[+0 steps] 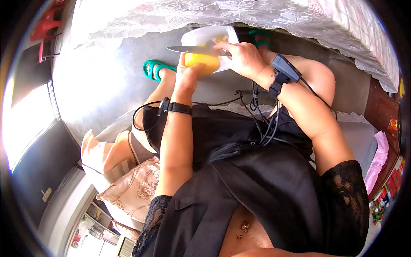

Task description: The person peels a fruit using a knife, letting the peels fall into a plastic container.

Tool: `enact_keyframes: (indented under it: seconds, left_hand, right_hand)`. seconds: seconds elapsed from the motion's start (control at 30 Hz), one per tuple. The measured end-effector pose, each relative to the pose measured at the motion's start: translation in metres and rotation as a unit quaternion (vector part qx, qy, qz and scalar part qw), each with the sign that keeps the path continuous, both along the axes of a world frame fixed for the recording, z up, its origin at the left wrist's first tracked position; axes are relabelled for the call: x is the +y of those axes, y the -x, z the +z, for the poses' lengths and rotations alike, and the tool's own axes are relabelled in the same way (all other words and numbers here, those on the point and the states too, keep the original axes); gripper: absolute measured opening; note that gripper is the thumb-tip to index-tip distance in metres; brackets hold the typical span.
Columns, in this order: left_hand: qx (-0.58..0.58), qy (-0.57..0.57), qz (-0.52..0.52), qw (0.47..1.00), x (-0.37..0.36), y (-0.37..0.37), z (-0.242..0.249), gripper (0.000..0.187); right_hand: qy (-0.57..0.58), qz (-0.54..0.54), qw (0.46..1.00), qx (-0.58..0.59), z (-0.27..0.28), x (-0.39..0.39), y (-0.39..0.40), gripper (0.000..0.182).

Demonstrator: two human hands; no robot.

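My left hand [188, 73] is wrapped round a smooth yellow fruit [204, 64], thumb along its near side. In my right hand [245, 59] is a kitchen knife [188, 50], its fingers closed at the handle end. The long blade points left and lies along the far side of the fruit, overlapping it in this view. Beneath both hands is a white bin [233, 37] on the floor, with some yellow bits showing inside. My right hand hides most of the knife's handle.
A table with a white lace cloth [171, 17] stands just beyond the bin. Black cables [267, 124] hang from the wrist devices over my lap. A green sandal [156, 70] rests on the grey floor, and a patterned cushion [135, 184] lies at my left.
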State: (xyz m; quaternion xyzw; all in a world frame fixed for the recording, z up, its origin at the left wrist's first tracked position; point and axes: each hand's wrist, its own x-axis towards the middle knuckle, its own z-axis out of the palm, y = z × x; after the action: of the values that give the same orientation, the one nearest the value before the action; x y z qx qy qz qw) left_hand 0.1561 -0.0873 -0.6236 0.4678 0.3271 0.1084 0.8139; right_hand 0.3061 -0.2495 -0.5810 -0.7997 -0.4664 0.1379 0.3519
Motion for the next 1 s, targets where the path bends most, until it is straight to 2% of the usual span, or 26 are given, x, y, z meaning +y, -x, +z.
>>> enact_keyframes:
  seconds: [0.23,0.33,0.43,0.53,0.67,0.7,0.8,0.93,1.0]
  left_hand:
    - [-0.048,0.047,-0.02,0.998,0.004,0.0,-0.004,0.054]
    - [-0.003,0.027,-0.007,1.0,-0.002,0.001,-0.008,0.054]
    - [0.018,-0.005,-0.026,0.999,-0.005,0.001,-0.002,0.053]
    - [-0.058,0.044,-0.027,0.997,-0.006,-0.01,0.027,0.053]
    - [0.004,0.061,0.059,0.996,0.0,-0.004,0.003,0.048]
    - [-0.001,0.054,0.061,0.997,0.0,-0.001,-0.006,0.052]
    - [0.087,-0.009,0.058,0.995,0.003,0.002,-0.018,0.054]
    - [0.121,0.014,0.074,0.99,-0.005,-0.001,-0.005,0.053]
    - [0.086,0.058,0.011,0.994,-0.002,-0.001,-0.015,0.05]
  right_hand:
    - [-0.006,-0.008,0.999,0.04,-0.009,-0.004,-0.006,0.033]
    - [0.034,-0.027,0.997,0.069,-0.02,-0.005,-0.004,0.023]
    - [0.107,-0.044,0.991,0.07,-0.034,-0.008,-0.004,0.025]
    - [0.207,-0.069,0.974,0.061,-0.053,-0.019,-0.007,0.027]
    - [0.158,-0.135,0.973,0.098,-0.045,-0.007,-0.014,0.028]
    - [0.145,-0.134,0.976,0.091,-0.043,-0.004,-0.012,0.027]
    - [0.092,-0.096,0.988,0.076,-0.024,0.005,0.001,0.025]
    - [0.019,-0.048,0.998,0.036,-0.016,0.007,0.011,0.025]
    - [0.019,-0.037,0.999,0.028,-0.013,0.005,0.011,0.027]
